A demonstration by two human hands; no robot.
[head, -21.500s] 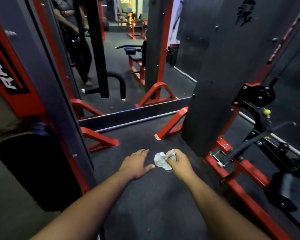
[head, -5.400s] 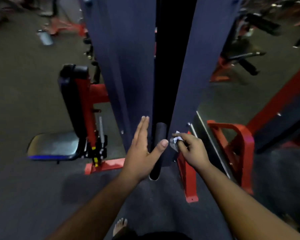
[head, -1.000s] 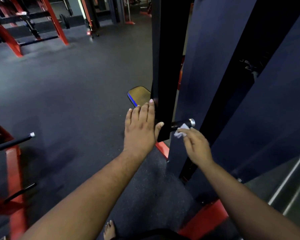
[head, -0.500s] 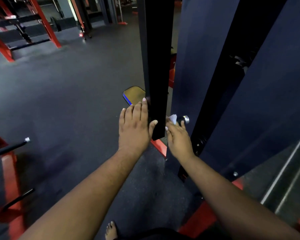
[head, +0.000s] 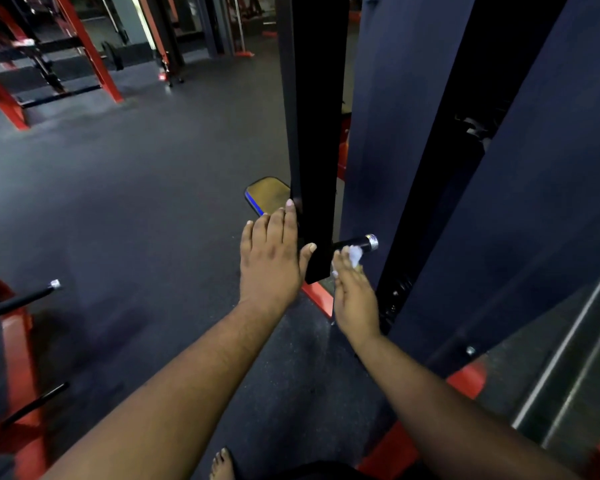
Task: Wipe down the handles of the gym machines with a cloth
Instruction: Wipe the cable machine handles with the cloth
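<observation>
Now, handle (head: 355,242): short black bar with a silver end cap, long axis near level, cap pointing right, jutting from the black upright (head: 312,133).
Cloth (head: 355,254): white wad touching the handle's underside.
Right hand (head: 355,296): fingers pinch the cloth.
Left hand (head: 272,258): fingers straight, flat against the upright.
Floor (head: 136,202): dark rubber.

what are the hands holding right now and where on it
The right hand pinches the small white cloth by its lower part, against the black handle. The left hand holds nothing, resting flat on the black upright.
</observation>
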